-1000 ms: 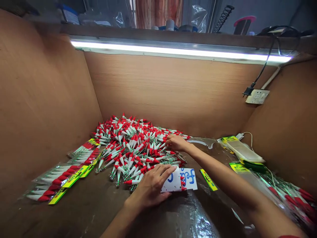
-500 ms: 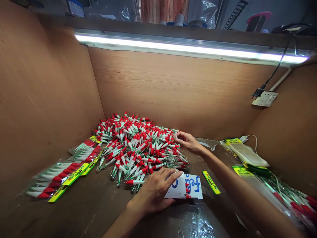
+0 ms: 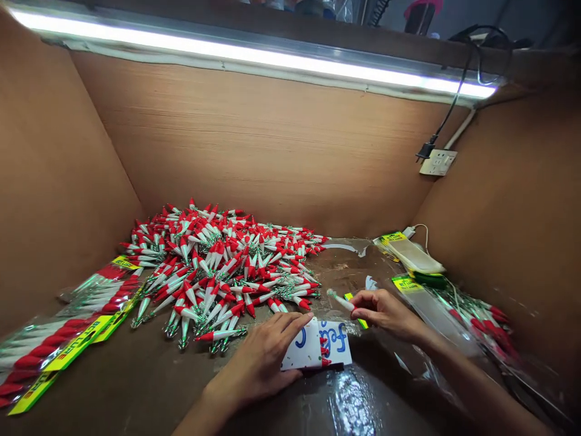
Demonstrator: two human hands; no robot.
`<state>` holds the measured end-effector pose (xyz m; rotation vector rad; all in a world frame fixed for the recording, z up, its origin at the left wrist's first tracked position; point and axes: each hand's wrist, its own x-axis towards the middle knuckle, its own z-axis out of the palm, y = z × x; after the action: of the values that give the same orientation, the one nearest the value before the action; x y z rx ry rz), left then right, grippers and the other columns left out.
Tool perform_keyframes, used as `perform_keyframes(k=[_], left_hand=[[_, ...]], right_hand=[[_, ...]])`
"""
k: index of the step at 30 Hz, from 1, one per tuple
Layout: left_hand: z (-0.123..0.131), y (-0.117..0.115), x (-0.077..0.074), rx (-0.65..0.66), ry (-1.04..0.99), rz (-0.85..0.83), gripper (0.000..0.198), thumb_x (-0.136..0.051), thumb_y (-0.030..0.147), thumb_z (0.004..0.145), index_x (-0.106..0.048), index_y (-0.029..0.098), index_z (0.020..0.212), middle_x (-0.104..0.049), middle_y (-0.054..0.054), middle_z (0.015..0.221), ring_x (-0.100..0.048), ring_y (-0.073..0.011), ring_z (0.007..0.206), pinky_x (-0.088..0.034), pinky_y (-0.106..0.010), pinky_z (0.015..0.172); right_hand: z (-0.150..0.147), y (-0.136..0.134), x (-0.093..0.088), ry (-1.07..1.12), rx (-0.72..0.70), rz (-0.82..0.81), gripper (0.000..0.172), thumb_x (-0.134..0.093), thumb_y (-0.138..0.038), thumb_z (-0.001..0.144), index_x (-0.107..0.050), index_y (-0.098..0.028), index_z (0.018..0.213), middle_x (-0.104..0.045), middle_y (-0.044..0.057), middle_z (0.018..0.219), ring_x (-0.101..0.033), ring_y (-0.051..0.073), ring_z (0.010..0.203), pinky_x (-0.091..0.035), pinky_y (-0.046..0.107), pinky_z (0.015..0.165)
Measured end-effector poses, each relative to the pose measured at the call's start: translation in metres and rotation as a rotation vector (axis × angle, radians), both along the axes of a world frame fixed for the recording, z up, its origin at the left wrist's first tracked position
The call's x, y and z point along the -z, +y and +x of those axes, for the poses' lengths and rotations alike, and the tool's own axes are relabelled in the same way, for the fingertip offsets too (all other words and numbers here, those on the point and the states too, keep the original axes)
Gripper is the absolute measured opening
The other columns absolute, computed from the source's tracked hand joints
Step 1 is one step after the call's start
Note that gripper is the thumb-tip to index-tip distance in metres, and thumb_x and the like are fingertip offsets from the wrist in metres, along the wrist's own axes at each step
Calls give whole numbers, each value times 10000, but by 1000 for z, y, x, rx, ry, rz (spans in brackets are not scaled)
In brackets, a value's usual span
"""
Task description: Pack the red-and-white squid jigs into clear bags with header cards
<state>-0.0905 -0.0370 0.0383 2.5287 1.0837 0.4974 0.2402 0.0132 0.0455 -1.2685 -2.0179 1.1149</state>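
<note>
My right hand pinches a fishing lure by one end. Its white body and green hook end point left, toward the pile. Partly hidden beneath those fingers lies a yellow label card. My left hand grips a folded white card with blue lettering and a red pattern, fingers on top and thumb at the near edge. Beyond the left hand spreads a big pile of red and white squid-type fishing lures with green hook ends; one stray lure lies close to that hand.
Filled lure packs with yellow headers overlap at left. Clear header bags are stacked at right, near more lures and a white cable. A lit tube spans the back wall; a black plug hangs by the socket.
My right hand has come back from the pile's right edge toward me, now with a lure showing in its fingers. My left hand stays on the folded card. The view has shifted right.
</note>
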Motion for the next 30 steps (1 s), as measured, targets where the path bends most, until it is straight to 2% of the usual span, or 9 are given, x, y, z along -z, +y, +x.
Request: perform_keyframes(k=[4,8,12,15,18,20,23,26,30], left_hand=[[4,-2,3,-1,12,-33,959,-713,169,700,-259,347,1525,-502,-52,1446,-518,-300,1250,-470,-482,1022],[9,-4,7,2,9,-41,943,-717,184,702,-273,359,1515,-527,-44,1414,-526,-304,1237,-474,-466,1008],[10,-4,12,20,-3,-71,960,-738,197,696,-269,366,1517,-543,-41,1392,-536,-301,1217,-477,-454,997],[9,-3,13,18,6,-90,982,-755,206,689,-261,359,1524,-548,-50,1379,-540,-303,1206,-478,-460,995],[8,-3,13,33,26,-88,978,-768,233,688,-271,351,1522,-536,-54,1394,-528,-311,1218,-469,-474,1007],[8,-5,12,43,40,-72,960,-766,241,696,-283,352,1518,-514,-54,1425,-510,-317,1239,-454,-489,1026],[9,-7,12,50,56,-53,955,-769,239,695,-291,355,1514,-487,-51,1456,-485,-320,1265,-430,-503,1053],[10,-9,11,59,64,-50,962,-776,246,692,-288,358,1513,-489,-47,1453,-483,-314,1265,-413,-505,1073],[9,-9,11,57,69,-48,964,-787,271,689,-292,357,1512,-486,-58,1444,-484,-313,1269,-403,-498,1084]], right_hand=[[1,-23,11,-311,-106,232,183,-604,-289,932,-772,-249,992,-759,23,879,-669,191,775,-447,263,706],[-34,-33,35,-537,-125,482,220,-520,-227,986,-739,-211,959,-734,55,845,-653,198,767,-439,273,711],[-65,-30,48,-573,-159,644,217,-538,-270,996,-722,-205,903,-714,56,821,-606,201,786,-427,282,710],[-65,-24,40,-515,-242,634,178,-588,-258,968,-742,-231,882,-709,54,889,-589,201,854,-422,275,717],[-56,-8,21,-374,-350,476,122,-646,-284,929,-764,-258,944,-708,43,959,-620,189,898,-437,262,750],[-58,10,6,-287,-239,418,205,-582,-327,966,-758,-225,950,-714,41,889,-637,174,815,-440,258,722],[-83,43,-8,-230,10,448,314,-483,-391,1011,-729,-200,978,-732,37,847,-642,166,733,-431,253,679],[-122,74,-10,-338,72,471,305,-550,-442,969,-699,-225,1122,-761,49,946,-680,184,816,-432,244,705],[-154,101,-7,-450,117,471,213,-632,-347,890,-760,-210,991,-774,90,883,-699,235,843,-427,264,711]])
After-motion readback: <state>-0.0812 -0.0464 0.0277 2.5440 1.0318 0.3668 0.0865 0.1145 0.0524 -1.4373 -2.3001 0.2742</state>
